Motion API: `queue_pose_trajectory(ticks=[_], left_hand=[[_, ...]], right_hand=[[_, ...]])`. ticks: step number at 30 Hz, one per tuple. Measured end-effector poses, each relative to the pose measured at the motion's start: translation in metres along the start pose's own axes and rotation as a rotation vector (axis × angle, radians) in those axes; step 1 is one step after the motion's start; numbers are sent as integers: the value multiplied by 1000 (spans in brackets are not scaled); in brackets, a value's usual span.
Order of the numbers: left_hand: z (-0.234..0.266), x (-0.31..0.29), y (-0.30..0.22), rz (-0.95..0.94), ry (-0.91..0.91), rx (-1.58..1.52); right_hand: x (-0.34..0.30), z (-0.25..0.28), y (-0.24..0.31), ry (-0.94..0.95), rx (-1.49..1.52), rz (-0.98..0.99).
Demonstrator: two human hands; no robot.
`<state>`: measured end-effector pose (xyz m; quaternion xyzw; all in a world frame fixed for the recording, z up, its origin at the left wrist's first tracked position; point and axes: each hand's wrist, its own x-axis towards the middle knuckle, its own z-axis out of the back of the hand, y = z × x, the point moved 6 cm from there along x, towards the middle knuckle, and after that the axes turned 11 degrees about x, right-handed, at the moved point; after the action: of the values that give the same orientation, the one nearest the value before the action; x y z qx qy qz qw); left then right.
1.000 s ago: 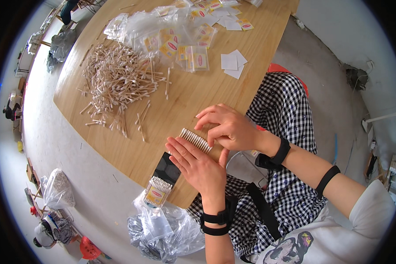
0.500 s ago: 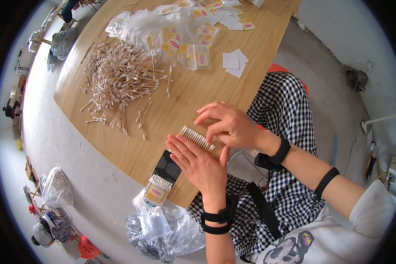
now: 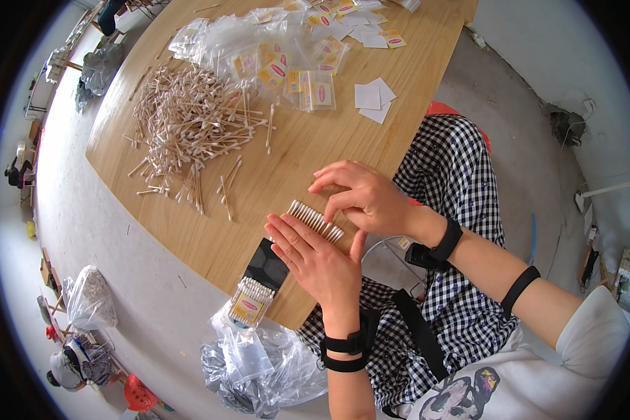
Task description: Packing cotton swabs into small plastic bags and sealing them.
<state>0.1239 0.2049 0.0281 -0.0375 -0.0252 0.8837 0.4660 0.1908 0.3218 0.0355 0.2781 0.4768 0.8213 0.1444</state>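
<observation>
A neat row of cotton swabs (image 3: 316, 218) lies side by side on the wooden table (image 3: 336, 143) close to its near edge. My left hand (image 3: 322, 266) rests flat over the lower ends of the row, fingers stretched out and thumb apart. Beyond it, my right hand (image 3: 371, 199) hovers at the upper right of the row, fingers bent and spread, with nothing visible in them. Its thumb is mostly hidden. At the table's corner, a bundle of swabs with a yellow-and-white card (image 3: 250, 306) stands beside a black patterned pad (image 3: 266, 267).
A large heap of loose swabs (image 3: 189, 122) covers the table's left side. Clear zip bags with yellow cards (image 3: 280, 70) lie at the back, blank white cards (image 3: 375, 98) to their right. Plastic bags (image 3: 259, 371) hang below the corner. A person (image 3: 70, 371) sits at far lower left.
My right hand's fingers have shifted very slightly left along the row. The swabs at the row's right end look a little more spread. My left hand stays practically still.
</observation>
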Motion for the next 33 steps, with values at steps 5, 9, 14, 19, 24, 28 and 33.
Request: queue_pose_trajectory(ticks=[5, 9, 14, 19, 24, 28, 33], left_hand=[[0, 0, 0, -1, -9, -1], [0, 0, -1, 0, -6, -8], [0, 0, -1, -1, -8, -12], [-1, 0, 2, 1, -12, -12], [-1, 0, 1, 2, -19, -28], [-1, 0, -1, 0, -14, 1], [0, 0, 0, 3, -10, -25]], right_hand=[[0, -1, 2, 34, -33, 10], [-1, -2, -4, -21, -11, -11], [0, -1, -2, -44, -69, 19], [1, -3, 3, -12, -76, 15], [10, -4, 1, -89, -20, -15], [19, -9, -4, -190, -4, -6], [17, -13, -5, -177, -57, 99]])
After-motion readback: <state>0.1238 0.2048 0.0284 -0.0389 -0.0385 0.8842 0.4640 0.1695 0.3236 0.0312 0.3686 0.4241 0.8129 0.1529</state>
